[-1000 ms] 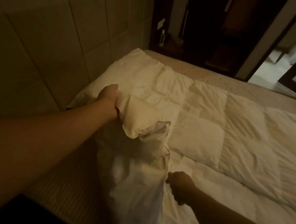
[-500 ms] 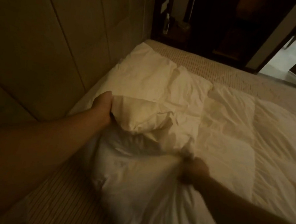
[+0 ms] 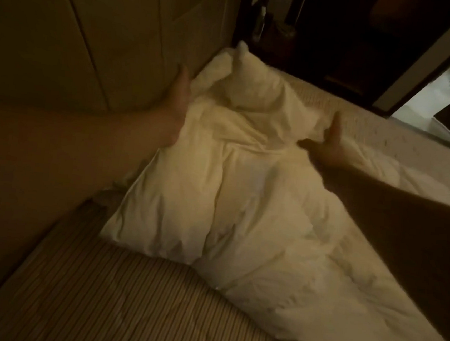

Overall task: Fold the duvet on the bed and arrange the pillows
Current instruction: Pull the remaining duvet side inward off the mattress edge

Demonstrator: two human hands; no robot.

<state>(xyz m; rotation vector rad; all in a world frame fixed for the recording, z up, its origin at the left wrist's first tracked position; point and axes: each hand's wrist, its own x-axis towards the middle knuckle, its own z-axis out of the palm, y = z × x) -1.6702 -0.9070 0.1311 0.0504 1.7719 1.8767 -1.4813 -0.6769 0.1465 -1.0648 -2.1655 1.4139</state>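
Both your hands reach over the duvet, bunched near the headboard on the bed. Your left hand lies flat along its edge, fingers straight; your right hand looks loose, apparently gripping nothing, likely to smooth the fold.

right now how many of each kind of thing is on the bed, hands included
white duvet: 1
white pillow: 1
hands: 2, left and right, both open at the bedding's sides
total: 4
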